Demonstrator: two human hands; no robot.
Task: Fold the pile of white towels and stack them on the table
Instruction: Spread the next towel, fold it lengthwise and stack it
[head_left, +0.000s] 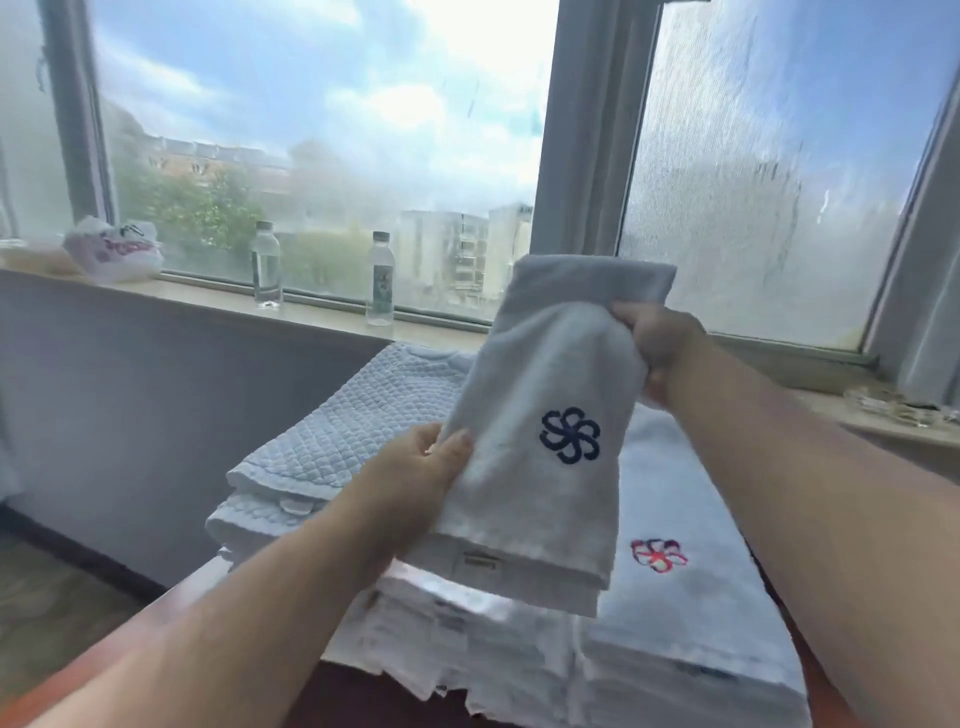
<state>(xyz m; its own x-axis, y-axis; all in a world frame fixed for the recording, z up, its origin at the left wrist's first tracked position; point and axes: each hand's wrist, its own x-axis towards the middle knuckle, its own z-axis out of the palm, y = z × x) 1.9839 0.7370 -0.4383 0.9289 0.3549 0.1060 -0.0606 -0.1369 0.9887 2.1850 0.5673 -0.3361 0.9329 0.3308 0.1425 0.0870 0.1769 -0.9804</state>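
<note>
I see one folded white towel (545, 447) held up: left hand (415, 478) pinches its lower edge, right hand (657, 343) grips its upper edge. Below, two folded-towel stacks (675, 623) on the table (130, 644); two water bottles (266, 265) on the sill.

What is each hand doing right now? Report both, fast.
Left hand: closed, pinching the left edge of the folded white towel.
Right hand: closed, gripping the same towel near its top right.

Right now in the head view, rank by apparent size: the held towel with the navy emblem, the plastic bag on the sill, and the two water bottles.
1. Towel with the navy emblem, though nearest the camera.
2. Plastic bag.
3. Left water bottle and right water bottle: look alike.
</note>
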